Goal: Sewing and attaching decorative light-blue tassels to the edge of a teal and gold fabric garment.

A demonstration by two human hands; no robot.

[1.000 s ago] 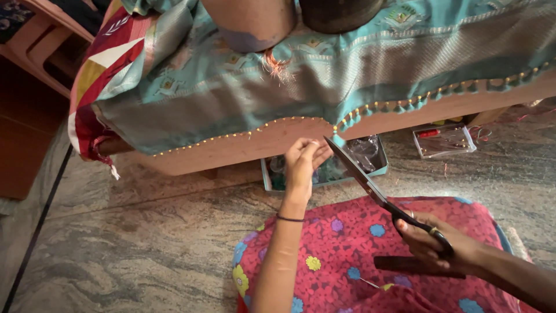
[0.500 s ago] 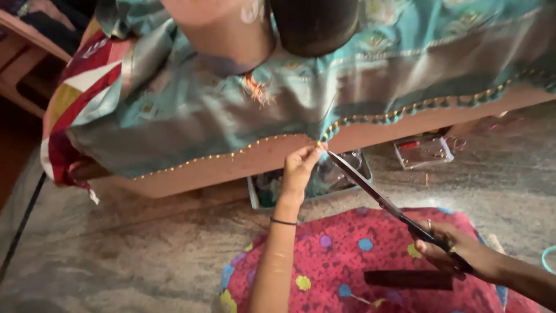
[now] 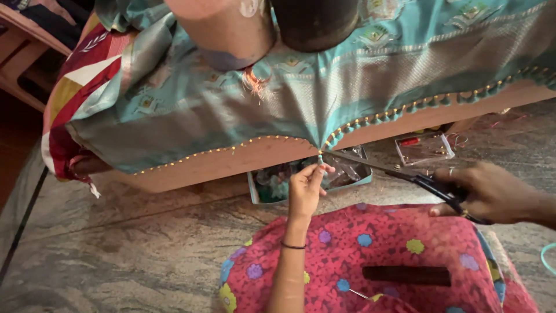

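A teal cloth (image 3: 301, 98) with a beaded, tasselled border hangs over the edge of a wooden bed frame (image 3: 243, 159). My left hand (image 3: 306, 188) pinches a small tassel (image 3: 320, 157) on the border between fingertips and pulls it down. My right hand (image 3: 492, 194) grips black-handled scissors (image 3: 399, 171). Their blades point left, and the tips lie just right of the tassel, close to my left fingers. A thin black band circles my left wrist. Pink cloth with coloured dots (image 3: 376, 261) covers my lap below both hands.
A teal tray (image 3: 353, 174) of small items sits on the stone floor under the bed edge. A clear plastic box (image 3: 425, 148) lies to its right. A dark flat bar (image 3: 405, 275) rests on the pink cloth. Wooden furniture (image 3: 23, 64) stands far left.
The scissors have swung from a steep slant to nearly level, tips now at the tassel. My right hand rose and moved right. My left hand kept its pinch on the border.
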